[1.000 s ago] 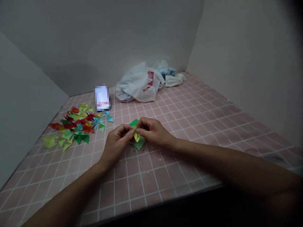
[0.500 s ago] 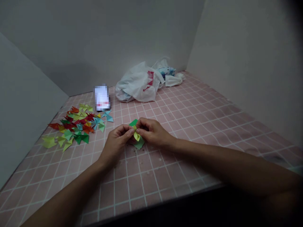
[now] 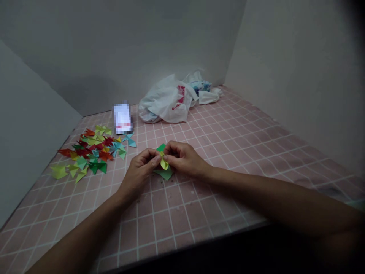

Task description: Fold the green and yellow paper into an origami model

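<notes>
Between my hands is a small piece of folded yellow paper (image 3: 164,163), partly opened out into a pointed shape. My left hand (image 3: 144,163) pinches its left side between thumb and fingers. On its right side, the thumb and fingertips of my right hand (image 3: 182,158) close on it. Green paper (image 3: 165,174) lies on the table beneath the yellow piece, a lighter green corner toward me and a deeper green one beyond. My fingers hide parts of both papers.
Several folded paper shapes (image 3: 97,148) in red, orange, yellow, green and blue lie in a pile on the left. Behind them stands a lit phone (image 3: 122,118), its screen blurred. A white plastic bag (image 3: 168,101) and a blue-patterned packet (image 3: 203,86) sit at the back wall.
My left fingertips have shifted slightly up and away from the yellow paper's lower part, so more green paper shows beneath. My right hand has barely moved.
</notes>
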{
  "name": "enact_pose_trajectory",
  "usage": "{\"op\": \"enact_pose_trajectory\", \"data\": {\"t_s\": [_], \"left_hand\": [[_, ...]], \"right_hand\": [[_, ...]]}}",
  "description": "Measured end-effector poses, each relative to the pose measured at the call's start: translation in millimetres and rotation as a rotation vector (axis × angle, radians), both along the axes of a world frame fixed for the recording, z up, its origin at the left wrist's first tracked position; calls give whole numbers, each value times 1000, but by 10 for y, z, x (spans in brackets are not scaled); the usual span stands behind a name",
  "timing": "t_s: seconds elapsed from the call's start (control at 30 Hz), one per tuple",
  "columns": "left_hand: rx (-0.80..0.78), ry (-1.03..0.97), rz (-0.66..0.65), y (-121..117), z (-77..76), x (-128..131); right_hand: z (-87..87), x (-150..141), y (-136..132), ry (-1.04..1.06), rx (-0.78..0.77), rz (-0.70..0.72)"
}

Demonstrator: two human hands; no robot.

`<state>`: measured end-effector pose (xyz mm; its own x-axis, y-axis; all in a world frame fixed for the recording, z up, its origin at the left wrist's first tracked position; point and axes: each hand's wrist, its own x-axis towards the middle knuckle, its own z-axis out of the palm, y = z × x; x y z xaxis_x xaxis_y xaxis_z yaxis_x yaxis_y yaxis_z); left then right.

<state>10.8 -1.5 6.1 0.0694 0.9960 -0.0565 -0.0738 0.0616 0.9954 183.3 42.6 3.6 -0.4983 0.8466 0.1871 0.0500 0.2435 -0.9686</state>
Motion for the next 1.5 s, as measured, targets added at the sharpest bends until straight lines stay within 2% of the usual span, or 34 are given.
{"op": "enact_pose_trajectory", "data": {"t_s": [0.3,0.7,0.9,1.2,1.37,1.5], "left_hand": [[-9,12,-4,1,62,27],[-60,5,29,27,5,5],[-81,33,30,19,65,22],[-3,168,-9,19,92,-5],[105,298,58,12,91,7],[124,302,54,-9,94,27]], "right_hand": [[14,4,13,-13,22,6],[-24,4,24,-16,15,34],[-25,13,28,-67,65,34],[-35,22,32,-78,78,64],[-22,17,27,-77,75,79],[-22,9,21,-58,64,42]]}}
